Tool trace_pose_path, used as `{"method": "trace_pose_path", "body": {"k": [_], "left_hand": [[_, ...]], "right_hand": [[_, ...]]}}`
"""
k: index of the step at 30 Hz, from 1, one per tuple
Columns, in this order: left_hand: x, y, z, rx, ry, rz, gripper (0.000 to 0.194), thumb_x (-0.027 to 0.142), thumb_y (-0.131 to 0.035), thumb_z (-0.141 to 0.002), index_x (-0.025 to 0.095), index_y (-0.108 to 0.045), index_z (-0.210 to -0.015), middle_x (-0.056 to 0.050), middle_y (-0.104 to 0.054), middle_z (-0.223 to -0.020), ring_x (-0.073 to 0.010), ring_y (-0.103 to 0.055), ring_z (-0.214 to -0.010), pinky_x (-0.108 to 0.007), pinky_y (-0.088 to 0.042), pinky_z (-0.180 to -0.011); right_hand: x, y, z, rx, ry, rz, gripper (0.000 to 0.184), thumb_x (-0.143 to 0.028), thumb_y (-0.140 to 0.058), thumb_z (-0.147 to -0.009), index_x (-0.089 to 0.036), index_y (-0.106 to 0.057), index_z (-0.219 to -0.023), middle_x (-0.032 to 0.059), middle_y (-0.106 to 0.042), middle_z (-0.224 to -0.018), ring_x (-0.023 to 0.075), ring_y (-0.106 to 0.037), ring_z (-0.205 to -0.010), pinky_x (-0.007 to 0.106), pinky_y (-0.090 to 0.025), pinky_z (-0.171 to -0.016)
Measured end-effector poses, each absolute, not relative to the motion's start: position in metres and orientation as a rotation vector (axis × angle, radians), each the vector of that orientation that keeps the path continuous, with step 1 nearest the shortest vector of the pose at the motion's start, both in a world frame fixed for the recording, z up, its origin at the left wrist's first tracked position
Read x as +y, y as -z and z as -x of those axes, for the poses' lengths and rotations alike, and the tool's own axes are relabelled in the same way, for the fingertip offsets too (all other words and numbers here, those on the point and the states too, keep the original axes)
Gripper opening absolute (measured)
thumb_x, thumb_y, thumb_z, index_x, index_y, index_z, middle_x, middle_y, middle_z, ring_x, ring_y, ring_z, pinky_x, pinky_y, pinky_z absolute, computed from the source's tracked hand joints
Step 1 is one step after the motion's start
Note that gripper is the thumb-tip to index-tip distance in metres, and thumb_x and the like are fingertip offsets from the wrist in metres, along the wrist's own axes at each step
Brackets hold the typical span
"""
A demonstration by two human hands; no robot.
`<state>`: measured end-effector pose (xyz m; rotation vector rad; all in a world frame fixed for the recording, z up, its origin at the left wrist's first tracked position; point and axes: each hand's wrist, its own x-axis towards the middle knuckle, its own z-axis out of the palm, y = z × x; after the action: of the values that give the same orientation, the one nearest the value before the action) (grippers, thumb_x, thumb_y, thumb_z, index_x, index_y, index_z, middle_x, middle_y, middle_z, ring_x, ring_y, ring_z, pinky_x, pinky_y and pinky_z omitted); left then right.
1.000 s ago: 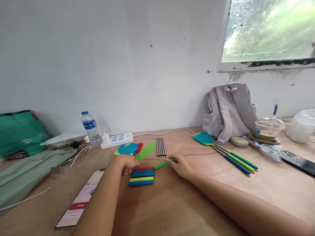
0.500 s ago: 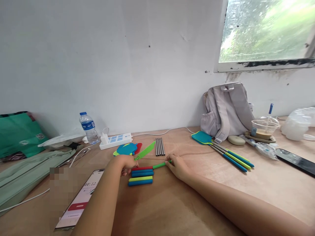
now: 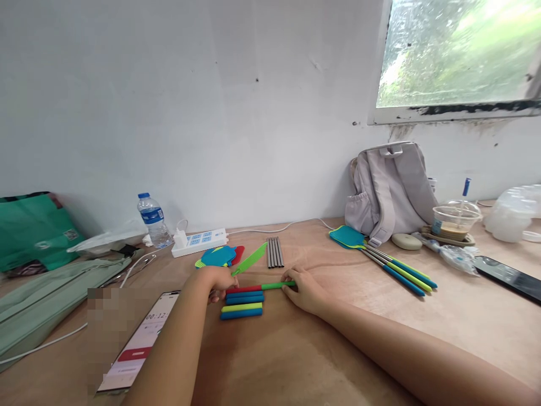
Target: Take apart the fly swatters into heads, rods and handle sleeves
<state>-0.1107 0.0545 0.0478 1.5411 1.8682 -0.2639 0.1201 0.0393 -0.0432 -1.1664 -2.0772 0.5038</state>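
My left hand (image 3: 217,282) is closed on a green fly swatter head (image 3: 252,258), its blade slanting up to the right. Under those fingers begins a red handle tube (image 3: 247,290), lying beside blue tubes (image 3: 244,299). My right hand (image 3: 303,288) pinches the right end of a green handle tube (image 3: 273,286), whose left end meets the red one's right end. Closer to me lie a yellow tube (image 3: 242,308) and a blue tube (image 3: 242,314). Behind the hands are several metal rods (image 3: 275,252) and a stack of blue and red swatter heads (image 3: 217,256).
Several assembled fly swatters (image 3: 393,268) lie at the right, before a grey backpack (image 3: 391,192). A drink cup (image 3: 454,220) and a dark phone (image 3: 509,277) are farther right. At left are a lit phone (image 3: 139,344), a power strip (image 3: 199,242) and a water bottle (image 3: 154,220).
The green tube has turned from a slant to nearly in line with the red tube, its right end coming down slightly with my right hand. My left hand stays put.
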Motion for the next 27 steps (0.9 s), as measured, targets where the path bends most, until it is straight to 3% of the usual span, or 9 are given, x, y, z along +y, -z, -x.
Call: {"method": "trace_pose_path", "body": {"k": [17,27], "left_hand": [[0.0566,-0.0456,0.1143,1.841,0.268,-1.545,0.041,0.046,-0.048,-0.069,0.023,-0.056,-0.102,-0.004,-0.059,-0.066,-0.0093,-0.039,-0.034,-0.023,-0.033,-0.035],[0.0576,-0.0451,0.1163,1.871,0.261,-1.656,0.040,0.043,-0.047,-0.070,0.021,-0.056,-0.103,-0.003,-0.057,-0.058,-0.0124,-0.044,-0.035,-0.027,-0.041,-0.038]], "right_hand": [[0.0398,0.0445,-0.1209,-2.079,-0.510,1.161,0.014,-0.013,-0.055,-0.072,-0.019,-0.059,-0.084,0.0054,-0.055,-0.088,0.0179,-0.054,-0.080,0.029,-0.042,-0.072],[0.0395,0.0435,-0.1200,-2.037,-0.516,1.179,0.014,-0.016,-0.056,-0.072,-0.019,-0.059,-0.085,0.0053,-0.053,-0.089,0.0166,-0.054,-0.079,0.028,-0.041,-0.071]]}}
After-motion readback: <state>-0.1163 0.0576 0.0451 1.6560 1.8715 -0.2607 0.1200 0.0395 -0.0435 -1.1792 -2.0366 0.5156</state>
